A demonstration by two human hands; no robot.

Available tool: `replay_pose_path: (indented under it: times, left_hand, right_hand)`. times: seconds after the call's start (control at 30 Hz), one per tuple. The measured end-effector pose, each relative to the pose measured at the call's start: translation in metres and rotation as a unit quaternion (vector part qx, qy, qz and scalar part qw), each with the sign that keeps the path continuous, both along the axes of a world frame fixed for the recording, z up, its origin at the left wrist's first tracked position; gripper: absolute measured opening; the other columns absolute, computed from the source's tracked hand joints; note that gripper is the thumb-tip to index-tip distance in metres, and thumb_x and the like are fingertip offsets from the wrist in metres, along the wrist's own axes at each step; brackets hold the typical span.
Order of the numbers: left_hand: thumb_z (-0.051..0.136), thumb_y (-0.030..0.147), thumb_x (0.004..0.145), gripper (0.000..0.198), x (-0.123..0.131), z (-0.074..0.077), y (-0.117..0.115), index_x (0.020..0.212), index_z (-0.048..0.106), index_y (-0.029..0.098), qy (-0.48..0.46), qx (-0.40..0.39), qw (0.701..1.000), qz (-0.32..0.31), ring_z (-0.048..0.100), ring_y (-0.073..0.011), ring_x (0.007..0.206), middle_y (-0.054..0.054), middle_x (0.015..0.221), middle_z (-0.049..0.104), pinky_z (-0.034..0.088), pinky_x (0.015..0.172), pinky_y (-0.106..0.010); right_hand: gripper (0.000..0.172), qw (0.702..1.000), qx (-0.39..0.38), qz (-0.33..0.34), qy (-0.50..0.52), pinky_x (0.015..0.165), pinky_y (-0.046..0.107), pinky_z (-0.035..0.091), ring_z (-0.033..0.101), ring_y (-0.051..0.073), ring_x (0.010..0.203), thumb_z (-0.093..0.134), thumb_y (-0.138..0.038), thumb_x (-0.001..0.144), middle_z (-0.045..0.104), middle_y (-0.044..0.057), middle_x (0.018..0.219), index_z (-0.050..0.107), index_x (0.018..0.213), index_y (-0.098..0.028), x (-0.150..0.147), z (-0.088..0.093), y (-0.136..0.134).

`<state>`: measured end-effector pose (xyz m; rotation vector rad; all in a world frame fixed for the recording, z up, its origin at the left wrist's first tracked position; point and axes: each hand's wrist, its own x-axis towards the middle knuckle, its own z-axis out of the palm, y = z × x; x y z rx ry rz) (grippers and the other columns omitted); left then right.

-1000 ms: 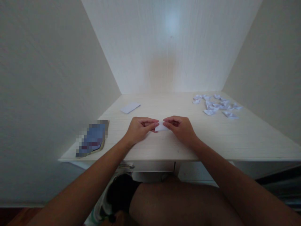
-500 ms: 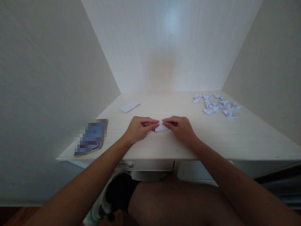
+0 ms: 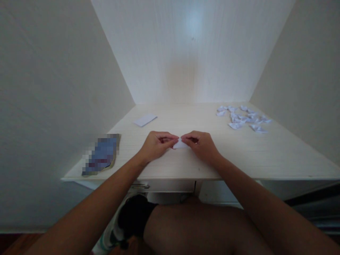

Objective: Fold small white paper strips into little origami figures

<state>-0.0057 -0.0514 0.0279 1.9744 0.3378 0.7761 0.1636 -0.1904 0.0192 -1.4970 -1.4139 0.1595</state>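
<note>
A: What does the person's bare left hand [image 3: 159, 144] hold?

B: Its thumb and fingers are pinched on the left side of a small white piece of paper [image 3: 180, 145].

A: And the bare right hand [image 3: 199, 143]?

B: Clamped on the same paper from the right, thumb against fingers. The two sets of fingertips almost meet at its upper edge.

A: Where is that paper?

B: Between the hands, over the middle of a white, wood-grained desk [image 3: 170, 168]. Whether it touches the desktop, one cannot tell.

A: What else lies there?

B: Beyond the left hand, a flat, white, rectangular paper piece [image 3: 145, 120]. At the back right, well apart from the hands, a loose cluster of small, white, pointed folded papers [image 3: 240, 119].

A: And at the left edge?

B: A flat, bluish object with a beige border [image 3: 102, 154], too pixelated to identify.
</note>
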Motion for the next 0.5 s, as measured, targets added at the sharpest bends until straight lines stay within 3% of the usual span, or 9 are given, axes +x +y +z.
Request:
replay_pose_path:
  times: [0.17, 0.5]
  left_hand:
    - [0.084, 0.028, 0.081, 0.012, -0.0004, -0.0007, 0.0009, 0.088, 0.087, 0.02, -0.001, 0.047, 0.999, 0.005, 0.07, -0.0136, 0.06, -0.005, 0.075, 0.082, 0.054, 0.055, -0.023]
    - [0.081, 0.03, 0.085, 0.01, -0.0006, -0.0002, 0.0014, 0.087, 0.086, 0.022, -0.007, 0.13, 0.992, 0.006, 0.075, -0.0176, 0.07, -0.005, 0.082, 0.085, 0.06, 0.068, -0.028]
  right_hand:
    - [0.013, 1.0, -0.01, -0.002, 0.002, 0.074, 0.031, 0.055, 0.075, 0.018, 0.078, 0.073, -0.014, 0.093, 0.084, 0.004, 0.09, 0.084, 0.093, -0.022, 0.0, -0.0019, 0.0013]
    - [0.011, 0.999, -0.026, -0.004, -0.034, 0.073, 0.029, 0.05, 0.068, 0.016, 0.074, 0.069, -0.013, 0.095, 0.08, 0.005, 0.086, 0.078, 0.091, -0.018, -0.003, -0.0038, 0.0041]
